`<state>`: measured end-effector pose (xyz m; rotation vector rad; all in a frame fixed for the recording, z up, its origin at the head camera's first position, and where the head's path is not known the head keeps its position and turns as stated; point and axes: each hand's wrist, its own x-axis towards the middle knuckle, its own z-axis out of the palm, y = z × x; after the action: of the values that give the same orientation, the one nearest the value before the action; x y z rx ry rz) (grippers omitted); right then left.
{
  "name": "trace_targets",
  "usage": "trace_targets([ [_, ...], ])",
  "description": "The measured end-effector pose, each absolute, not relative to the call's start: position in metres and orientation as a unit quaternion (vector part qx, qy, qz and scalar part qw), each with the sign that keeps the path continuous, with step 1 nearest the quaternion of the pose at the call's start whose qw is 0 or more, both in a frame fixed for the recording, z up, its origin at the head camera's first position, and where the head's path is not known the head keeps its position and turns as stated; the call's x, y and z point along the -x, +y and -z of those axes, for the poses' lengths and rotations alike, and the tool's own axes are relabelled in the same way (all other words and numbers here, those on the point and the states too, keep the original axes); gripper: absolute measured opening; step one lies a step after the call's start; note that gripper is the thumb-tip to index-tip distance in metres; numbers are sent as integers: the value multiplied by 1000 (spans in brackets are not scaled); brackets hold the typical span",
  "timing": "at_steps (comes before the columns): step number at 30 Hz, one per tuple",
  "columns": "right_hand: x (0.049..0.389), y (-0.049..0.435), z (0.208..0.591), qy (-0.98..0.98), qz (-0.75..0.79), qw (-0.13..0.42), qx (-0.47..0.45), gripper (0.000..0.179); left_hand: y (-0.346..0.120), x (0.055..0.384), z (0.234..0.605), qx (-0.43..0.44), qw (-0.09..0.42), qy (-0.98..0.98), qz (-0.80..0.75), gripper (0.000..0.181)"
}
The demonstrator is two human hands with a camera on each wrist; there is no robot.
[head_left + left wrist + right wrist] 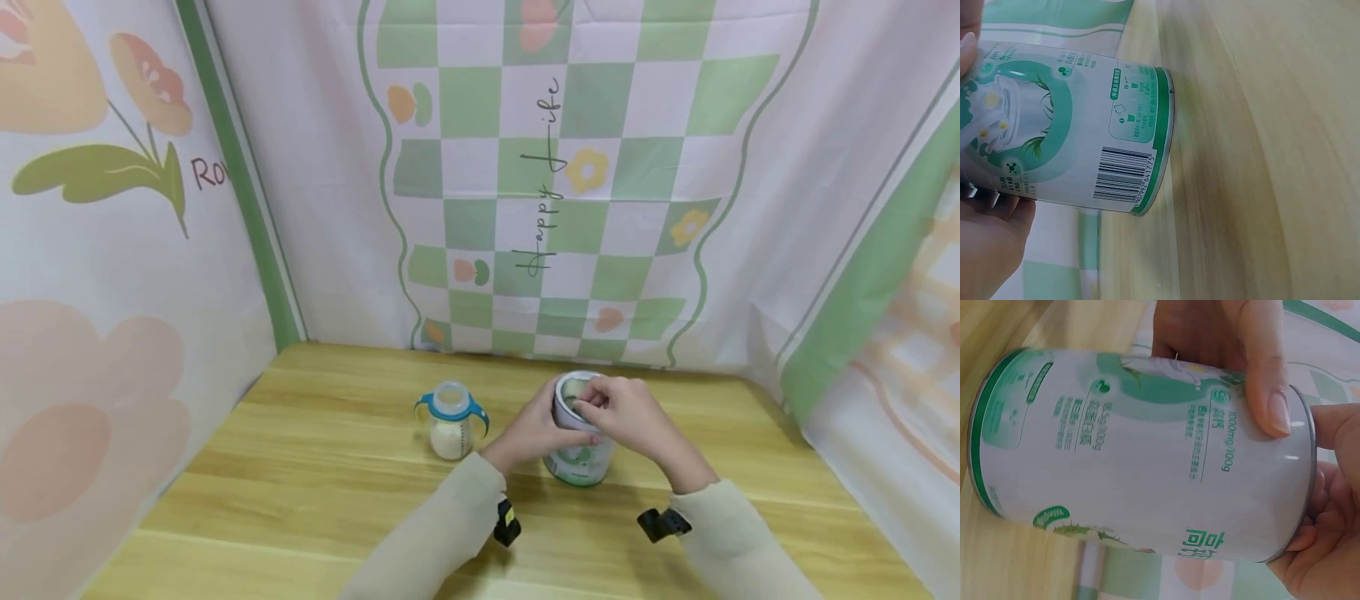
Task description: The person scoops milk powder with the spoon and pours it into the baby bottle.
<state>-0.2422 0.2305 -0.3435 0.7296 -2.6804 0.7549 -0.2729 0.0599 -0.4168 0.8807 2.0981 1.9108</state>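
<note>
A white-and-green milk powder can [581, 467] stands open on the wooden table, leaning slightly. My left hand [534, 429] grips its side near the top, thumb across the front and fingers behind. In the right wrist view the left thumb [1275, 412] presses on the printed wall of the can. My right hand [618, 412] is at the can's mouth, its fingers curled and the fingertips down inside the rim. I cannot tell what these fingertips hold. The left wrist view shows the can's barcode [1124, 175] and its green bottom band close to the table.
A clear baby bottle [450, 433] with blue handles stands left of the can, off-white contents inside and no cap on top. The wooden table [300, 467] meets a green-and-white checked curtain [525, 167] behind. Patterned curtains also hang at left and right.
</note>
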Motion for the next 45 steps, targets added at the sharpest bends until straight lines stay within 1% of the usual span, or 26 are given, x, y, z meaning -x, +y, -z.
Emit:
trace_targets([
  [4, 244, 233, 342, -922, -303, 93, -223, 12, 59, 273, 417, -298, 87, 699, -644, 76],
  [7, 245, 236, 342, -918, -335, 77, -196, 11, 59, 272, 418, -301, 88, 695, -647, 76],
  [19, 238, 249, 331, -918, -366, 76, -135, 21, 59, 272, 418, -303, 88, 699, -642, 81],
  [25, 237, 263, 334, -919, -375, 71, -104, 31, 59, 272, 418, -288, 88, 710, -637, 83],
  [29, 237, 270, 339, -916, -377, 94, -96, 33, 59, 272, 418, -285, 85, 713, -634, 84],
  [34, 234, 273, 346, -911, -365, 153, -117, 31, 59, 273, 420, -288, 85, 712, -635, 85],
  [38, 233, 272, 352, -903, -353, 201, -140, 25, 59, 273, 420, -283, 87, 711, -637, 85],
  [41, 233, 272, 354, -897, -352, 222, -151, 20, 59, 272, 419, -280, 88, 713, -637, 83],
  [45, 232, 271, 355, -891, -357, 232, -157, 17, 59, 272, 418, -279, 88, 715, -636, 82],
])
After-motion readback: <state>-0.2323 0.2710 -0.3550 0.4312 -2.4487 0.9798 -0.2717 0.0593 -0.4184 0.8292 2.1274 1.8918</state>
